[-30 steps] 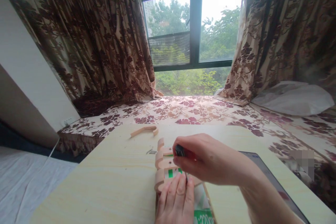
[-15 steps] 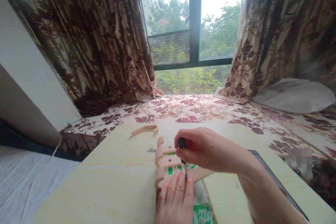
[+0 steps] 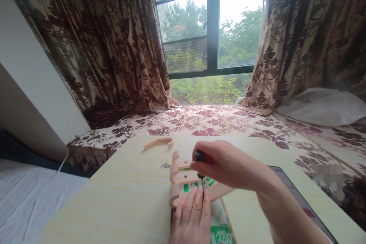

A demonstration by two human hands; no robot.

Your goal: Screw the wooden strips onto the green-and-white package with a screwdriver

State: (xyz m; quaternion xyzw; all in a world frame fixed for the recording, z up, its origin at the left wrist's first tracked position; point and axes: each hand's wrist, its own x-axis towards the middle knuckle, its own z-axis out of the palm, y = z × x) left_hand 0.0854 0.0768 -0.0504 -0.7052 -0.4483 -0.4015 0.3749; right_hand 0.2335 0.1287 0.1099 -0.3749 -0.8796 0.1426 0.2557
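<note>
Steadily — with your right hand [image 3: 219, 164] curled around the screwdriver [image 3: 199, 156], hold it upright; at its seven o'clock, your left hand [image 3: 191, 217] — fingers flat, together — should firmly pin the wooden hook [image 3: 220, 190].

On desk [image 3: 114, 188]: hooks [image 3: 178, 177] in row, screws [image 3: 166, 165] to their left, loose hook [image 3: 158, 143] behind screws (window [image 3: 213, 26] beyond desk).

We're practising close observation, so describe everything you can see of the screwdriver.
The screwdriver has a black handle, partly hidden by the right hand gripping it, and a thin, metallic-looking shaft. It stands nearly upright, handle uppermost, shaft pointing down close to the fingers of the left hand, over a wooden piece. Its tip can't be made out.
</note>
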